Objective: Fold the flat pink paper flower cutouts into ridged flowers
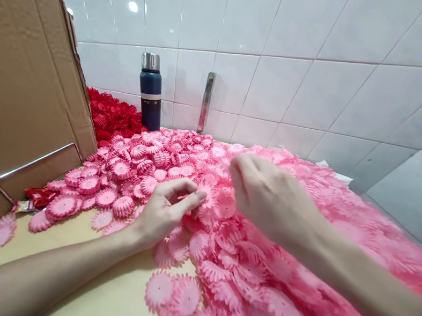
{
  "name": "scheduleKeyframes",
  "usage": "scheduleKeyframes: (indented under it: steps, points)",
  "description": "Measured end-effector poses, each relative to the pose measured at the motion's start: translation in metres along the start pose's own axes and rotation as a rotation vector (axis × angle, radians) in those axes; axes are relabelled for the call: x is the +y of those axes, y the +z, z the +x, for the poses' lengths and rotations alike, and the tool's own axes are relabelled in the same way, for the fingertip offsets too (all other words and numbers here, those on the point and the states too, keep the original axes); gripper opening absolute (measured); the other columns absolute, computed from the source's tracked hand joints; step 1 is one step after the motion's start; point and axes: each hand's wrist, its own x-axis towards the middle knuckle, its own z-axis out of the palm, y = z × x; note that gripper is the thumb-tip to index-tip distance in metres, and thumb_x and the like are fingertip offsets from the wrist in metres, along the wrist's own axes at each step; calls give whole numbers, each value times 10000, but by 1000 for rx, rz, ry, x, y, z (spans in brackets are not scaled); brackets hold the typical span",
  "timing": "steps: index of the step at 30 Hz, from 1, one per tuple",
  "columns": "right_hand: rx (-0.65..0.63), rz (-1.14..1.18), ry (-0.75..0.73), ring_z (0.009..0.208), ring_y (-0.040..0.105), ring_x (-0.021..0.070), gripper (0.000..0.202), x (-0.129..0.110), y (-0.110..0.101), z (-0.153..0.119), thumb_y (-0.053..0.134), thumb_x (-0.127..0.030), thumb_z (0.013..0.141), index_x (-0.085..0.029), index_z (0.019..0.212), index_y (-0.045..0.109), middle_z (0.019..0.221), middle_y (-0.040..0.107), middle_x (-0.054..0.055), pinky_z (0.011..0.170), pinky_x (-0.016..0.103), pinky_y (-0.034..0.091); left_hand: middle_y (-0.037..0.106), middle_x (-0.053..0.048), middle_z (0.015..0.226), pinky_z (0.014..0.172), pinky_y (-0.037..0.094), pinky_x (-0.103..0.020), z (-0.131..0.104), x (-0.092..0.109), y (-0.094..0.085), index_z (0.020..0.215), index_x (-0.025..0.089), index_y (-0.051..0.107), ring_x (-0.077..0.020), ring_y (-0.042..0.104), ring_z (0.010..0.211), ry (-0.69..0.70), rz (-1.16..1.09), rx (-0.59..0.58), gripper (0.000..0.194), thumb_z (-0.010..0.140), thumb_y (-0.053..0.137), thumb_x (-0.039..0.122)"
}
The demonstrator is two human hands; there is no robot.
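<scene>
In the head view, frilly, disc-shaped pink flowers (215, 271) are lying heaped toward five o'clock; the left hand (163, 212) is pinching narrowly at seven, the right hand (265, 195) making a blurred fist at four (whether around anything, I cannot tell for either).

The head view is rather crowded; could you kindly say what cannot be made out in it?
In the head view:
Right hand: any held item is hidden behind it.
Left hand: whatever it may pinch blends into pink flowers.
Bottle: markings too small to read.
Cardboard: cut off by the left edge.
</scene>
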Motion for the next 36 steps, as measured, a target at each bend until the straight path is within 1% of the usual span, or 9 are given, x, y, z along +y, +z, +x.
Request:
scheduleKeyframes:
  steps: [3,6,10,13,17,21,24,28,36]
  points:
    - [6,-15,166,644,553,213,304,21,-10,4,314,-295,960,-122,945,564,796,615,147,538,334,377,507,14,637,548,378,-210,-3,2,2,663,136,557,-87,459,590,1,-27,-39,268,840,597,333]
    - [28,138,259,767,618,273,375,29,-19,6,496,-464,875,-146,1056,575,901,661,153,601,376,451,528,0,652,571,403,-220,-5,4,5,678,136,555,-98,488,608,-20,-50,-48,292,859,566,364]
    - [-212,617,165,791,662,219,308,12,-20,3,563,-405,837,-187,1054,588,948,699,93,630,331,512,542,2,660,563,417,-220,-5,3,6,730,139,556,-96,503,589,-52,-87,-73,267,855,575,373]
    - [-259,781,114,780,675,197,200,-3,-18,1,570,-284,823,-184,996,576,861,716,59,667,317,519,562,-6,675,573,432,-225,-4,2,4,745,138,567,-106,530,607,-76,-98,-105,285,859,562,400]
    - [-243,754,103,737,673,174,141,-10,-18,-1,545,-189,820,-198,960,555,806,723,27,651,292,498,570,-8,689,576,441,-223,-3,1,2,798,136,609,-105,532,618,-55,-108,-85,318,849,557,446]
    - [-246,694,58,702,656,144,128,-12,-20,-3,533,-165,829,-207,949,548,794,716,2,612,260,476,624,-30,769,615,474,-235,-1,0,5,826,127,628,-119,579,669,-59,-64,-24,227,760,695,334]
    - [-257,702,34,690,639,129,107,-12,-20,-3,516,-148,839,-206,924,547,788,700,-6,606,249,470,637,-38,747,601,464,-232,-2,0,7,777,115,640,-118,576,650,-60,-11,-15,180,766,689,288]
    - [-254,686,-20,698,615,127,61,-13,-18,-2,532,-200,846,-193,837,591,799,681,8,652,266,472,556,2,610,518,390,-211,-2,-1,6,674,118,615,-93,493,553,-28,49,-4,250,809,634,327]
    - [-254,572,-28,717,612,148,128,-17,-17,-4,576,-267,833,-192,851,677,801,694,32,657,286,474,563,-15,630,552,397,-232,-4,-2,4,673,123,608,-114,499,578,-16,105,3,312,863,546,362]
